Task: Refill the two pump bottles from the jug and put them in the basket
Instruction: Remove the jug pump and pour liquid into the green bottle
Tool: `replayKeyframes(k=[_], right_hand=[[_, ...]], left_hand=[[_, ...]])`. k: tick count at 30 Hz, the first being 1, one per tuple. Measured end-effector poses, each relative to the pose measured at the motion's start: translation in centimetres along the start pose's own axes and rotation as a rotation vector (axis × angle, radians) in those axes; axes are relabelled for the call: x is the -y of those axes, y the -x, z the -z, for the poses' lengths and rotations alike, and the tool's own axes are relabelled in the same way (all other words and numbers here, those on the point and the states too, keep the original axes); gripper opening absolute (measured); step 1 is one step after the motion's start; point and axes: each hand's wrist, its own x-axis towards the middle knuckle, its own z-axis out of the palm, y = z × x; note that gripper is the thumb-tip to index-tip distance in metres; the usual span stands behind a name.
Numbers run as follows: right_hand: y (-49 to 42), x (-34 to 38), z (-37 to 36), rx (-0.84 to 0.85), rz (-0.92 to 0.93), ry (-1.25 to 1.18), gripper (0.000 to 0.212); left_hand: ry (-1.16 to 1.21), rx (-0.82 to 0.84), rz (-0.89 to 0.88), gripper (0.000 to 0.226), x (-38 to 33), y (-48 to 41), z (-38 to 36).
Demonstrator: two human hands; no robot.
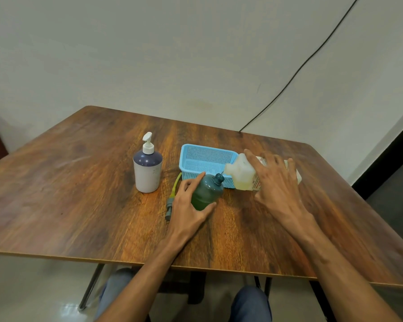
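Jug [242,173], yellowish liquid [244,185], tipped at green bottle [207,192] mouth.

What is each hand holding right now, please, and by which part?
The left hand grips the green bottle round its lower body; the right hand holds the tilted jug over its rear half, near the base.

A: What's worn?
B: Blue jeans [251,305], seen at both knees.
A: And the arms?
B: Both forearms [149,275] bare, long and lean. Left hand [189,205] and right hand [277,189] bare too, with tendons and veins raised on their backs.
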Motion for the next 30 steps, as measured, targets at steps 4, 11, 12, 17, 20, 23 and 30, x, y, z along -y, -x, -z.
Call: replayKeyframes(k=[4,11,12,17,20,23,30], right_hand=[[0.1,0.0,-0.4,-0.006,0.005,-0.021,0.112],[0.5,0.7,-1.7,0.029,-0.036,-0.144,0.111],[0.6,0.9,-1.7,0.028,-0.04,-0.184,0.11],[1.1,0.8,-1.9,0.068,-0.09,-0.452,0.112],[1.2,0.8,-3.5,0.015,-0.159,-0.753,0.104],[1.8,0.4,-5.0,-0.05,-0.284,-1.051,0.097],[3.7,2.2,-7.0,-0.156,-0.395,-1.297,0.097]], left_hand=[[-0.002,-0.001,0.007,0.086,0.0,-0.1,0.0],[-0.005,-0.015,0.013,0.086,0.0,-0.1,0.0],[-0.003,-0.015,0.017,0.086,0.0,-0.1,0.0],[0.009,-0.019,0.037,0.085,-0.3,0.1,0.0],[0.05,-0.016,0.063,0.079,-0.3,0.2,0.1],[0.074,0.0,0.092,0.073,-0.7,0.1,0.0],[0.114,0.051,0.13,0.075,-0.6,0.2,0.0]])
